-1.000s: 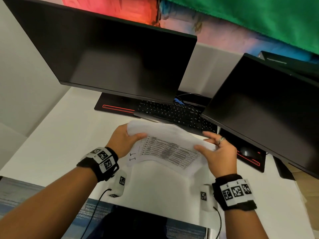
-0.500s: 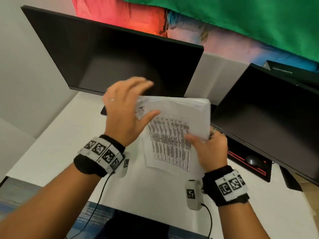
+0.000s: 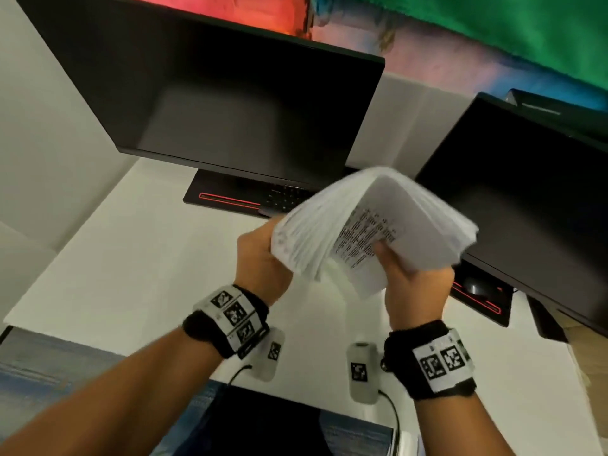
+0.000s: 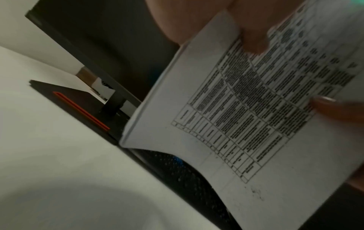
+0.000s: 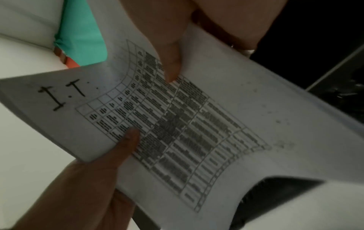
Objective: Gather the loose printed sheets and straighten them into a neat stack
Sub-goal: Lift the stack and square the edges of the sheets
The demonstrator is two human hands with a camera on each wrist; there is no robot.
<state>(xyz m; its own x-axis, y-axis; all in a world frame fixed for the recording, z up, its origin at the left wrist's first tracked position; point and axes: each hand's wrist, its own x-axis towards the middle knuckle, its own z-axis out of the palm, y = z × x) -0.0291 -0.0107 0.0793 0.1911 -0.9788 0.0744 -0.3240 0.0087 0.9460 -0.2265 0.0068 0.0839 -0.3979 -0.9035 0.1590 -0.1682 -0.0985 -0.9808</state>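
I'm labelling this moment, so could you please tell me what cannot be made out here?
- Table text on the sheets: blurred in every view.
- Left hand fingers: head view, hidden behind the sheets.
- Keyboard: mostly covered by the sheets.
- Mouse: dim under the right monitor.

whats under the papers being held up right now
Under the raised papers are the white desk and part of a black keyboard. The rest of the keyboard is hidden by the papers.
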